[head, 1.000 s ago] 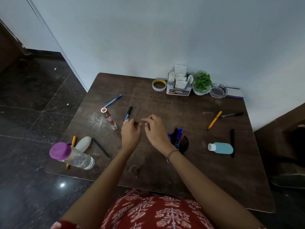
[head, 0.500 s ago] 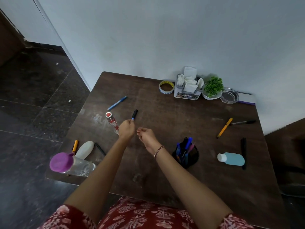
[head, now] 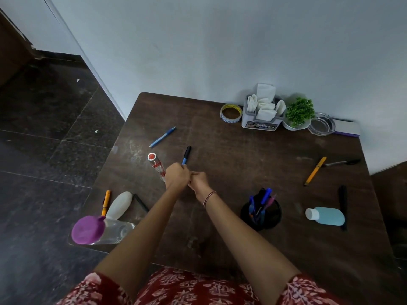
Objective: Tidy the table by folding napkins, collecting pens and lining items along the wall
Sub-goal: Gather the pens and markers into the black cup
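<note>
Gripping pen (head: 186, 155), left hand (head: 177, 176), right hand (head: 199, 182) touching

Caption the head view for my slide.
Left hand grips a blue-and-black pen, right hand beside it; loose pens lie around the cup on the table.

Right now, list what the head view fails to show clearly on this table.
All in the head view:
- blue pen: lower end hidden in the left hand.
- right hand: fingers tucked against the left hand; holding anything, unclear.
- pen holder: pens overlap, count unclear.
- napkin holder: label too small.
</note>
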Demonstrator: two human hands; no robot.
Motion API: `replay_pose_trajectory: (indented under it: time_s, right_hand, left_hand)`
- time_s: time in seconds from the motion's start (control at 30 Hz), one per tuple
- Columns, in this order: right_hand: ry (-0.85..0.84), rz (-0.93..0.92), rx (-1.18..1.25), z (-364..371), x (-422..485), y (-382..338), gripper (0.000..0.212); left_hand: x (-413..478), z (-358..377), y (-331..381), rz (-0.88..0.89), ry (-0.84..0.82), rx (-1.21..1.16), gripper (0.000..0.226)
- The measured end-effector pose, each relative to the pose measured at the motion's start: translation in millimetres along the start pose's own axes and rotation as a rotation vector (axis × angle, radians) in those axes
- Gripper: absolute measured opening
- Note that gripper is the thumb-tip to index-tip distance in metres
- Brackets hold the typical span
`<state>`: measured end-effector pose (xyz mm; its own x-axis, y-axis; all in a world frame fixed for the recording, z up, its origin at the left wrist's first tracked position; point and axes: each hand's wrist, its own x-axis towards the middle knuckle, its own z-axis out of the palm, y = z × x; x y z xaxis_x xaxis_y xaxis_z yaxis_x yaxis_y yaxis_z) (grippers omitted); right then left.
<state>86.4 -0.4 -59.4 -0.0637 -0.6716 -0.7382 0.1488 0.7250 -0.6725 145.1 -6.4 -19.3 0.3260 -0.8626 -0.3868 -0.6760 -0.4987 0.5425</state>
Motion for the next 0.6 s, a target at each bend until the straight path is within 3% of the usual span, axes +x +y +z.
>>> replay_pose_trajectory:
  time_s: [0.13, 0.27, 0.6]
  right_hand:
    - [-0.084, -0.008, -0.041, -6, -1, -2, 0.027]
    - [-0.001, 0.024, 0.066, 4, 2, -4, 0.018]
    - [0.052, 0.07, 0.105, -10, -7, -6, 0.03]
  left_hand:
    - [2, 1, 2, 0.023, -0.001, 0.017, 0.03]
    - [5, 3, -1, 0.005, -0.004, 0.054, 0.026]
    - [0, 7, -11, 0.067, -0.002, 0.123, 0.013]
